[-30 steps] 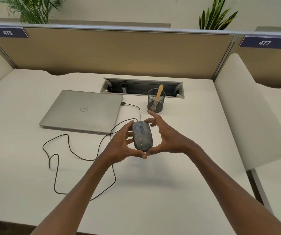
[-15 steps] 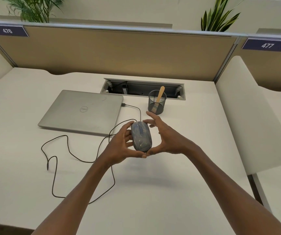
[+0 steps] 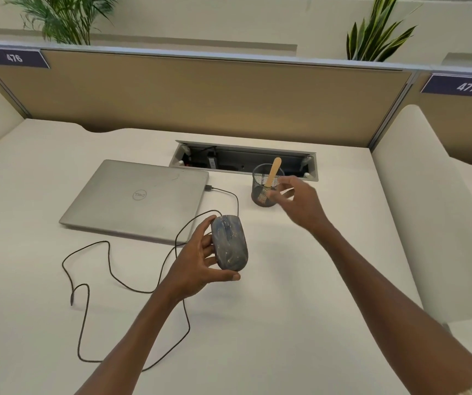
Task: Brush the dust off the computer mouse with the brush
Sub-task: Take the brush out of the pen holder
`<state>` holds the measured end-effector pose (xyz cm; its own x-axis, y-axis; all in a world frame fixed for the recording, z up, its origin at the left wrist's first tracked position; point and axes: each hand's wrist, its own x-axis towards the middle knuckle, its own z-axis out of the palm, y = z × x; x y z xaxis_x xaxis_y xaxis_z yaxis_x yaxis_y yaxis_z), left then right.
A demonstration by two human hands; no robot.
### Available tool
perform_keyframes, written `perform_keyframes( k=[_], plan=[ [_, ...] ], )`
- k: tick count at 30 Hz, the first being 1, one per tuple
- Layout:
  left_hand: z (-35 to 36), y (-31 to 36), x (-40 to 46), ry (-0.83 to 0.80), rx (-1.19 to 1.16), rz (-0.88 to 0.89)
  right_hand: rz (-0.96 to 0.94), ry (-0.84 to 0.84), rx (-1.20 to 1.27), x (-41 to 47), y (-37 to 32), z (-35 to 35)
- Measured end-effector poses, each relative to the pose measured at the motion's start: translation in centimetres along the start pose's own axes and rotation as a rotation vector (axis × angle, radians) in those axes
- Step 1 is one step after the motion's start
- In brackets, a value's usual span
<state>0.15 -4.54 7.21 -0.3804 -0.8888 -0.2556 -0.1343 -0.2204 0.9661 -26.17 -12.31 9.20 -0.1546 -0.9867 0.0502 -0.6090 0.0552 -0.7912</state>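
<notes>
You have one mouse (image 3: 230,242), one brush (image 3: 273,171), one mesh cup (image 3: 266,186), one closed laptop (image 3: 136,199), two potted plants (image 3: 63,17) and two number signs (image 3: 14,57) in front of you, plus your two hands (image 3: 197,259).

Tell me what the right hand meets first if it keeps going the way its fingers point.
Probably the mesh cup, with the brush handle just above; the right hand looks empty, though depth is uncertain.

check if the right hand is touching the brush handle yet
Apart. The head view shows the right hand open beside the mesh cup, fingers below the wooden brush handle, which stands free above them.
</notes>
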Motion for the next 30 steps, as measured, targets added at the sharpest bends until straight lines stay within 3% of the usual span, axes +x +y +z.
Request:
perform_keyframes(
  k=[3,10,19,26,30],
  plan=[
    [-0.1,-0.2,0.4,0.024,-0.023,-0.015,0.086,0.127,-0.066,4.1,1.5,0.5],
    [0.1,0.0,1.0,0.075,-0.063,-0.028,0.180,0.168,-0.182,10.6,3.9,2.8],
    [1.2,0.3,0.3,0.110,-0.060,-0.032,0.064,0.158,-0.151,11.4,3.5,3.3],
    [2.1,0.4,-0.3,0.135,-0.059,-0.041,-0.024,0.059,-0.274,9.5,2.0,3.0],
    [2.3,0.6,-1.1,0.136,-0.046,-0.040,-0.033,0.128,-0.116,9.0,1.2,1.8]
  ],
)
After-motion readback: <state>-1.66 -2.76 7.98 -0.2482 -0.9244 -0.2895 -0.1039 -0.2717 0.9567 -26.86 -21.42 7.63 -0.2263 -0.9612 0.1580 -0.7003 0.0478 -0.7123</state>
